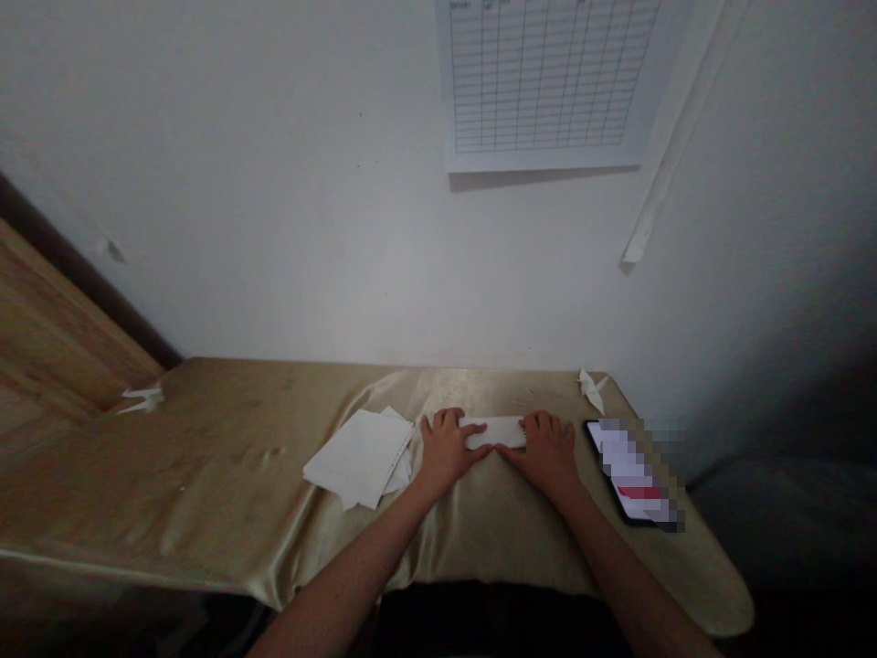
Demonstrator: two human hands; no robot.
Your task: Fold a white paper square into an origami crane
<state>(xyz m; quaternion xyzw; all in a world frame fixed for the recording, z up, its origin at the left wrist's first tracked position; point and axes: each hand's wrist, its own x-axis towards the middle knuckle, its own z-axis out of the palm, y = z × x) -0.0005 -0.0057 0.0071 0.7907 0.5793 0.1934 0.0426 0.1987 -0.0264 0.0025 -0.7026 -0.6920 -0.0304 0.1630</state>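
Note:
A folded strip of white paper [498, 429] lies on the gold satin cloth of the table [226, 475]. My left hand [447, 449] presses on its left end, fingers curled over the top edge and thumb on the lower edge. My right hand [546, 448] holds down the right end the same way. Both hands grip the paper flat against the cloth.
A stack of white sheets [360, 457] lies left of my hands. A phone [634, 471] with a lit screen rests at the right. Small folded paper figures sit at the back right [592, 387] and far left [142, 398]. A printed grid chart [548, 78] hangs on the wall.

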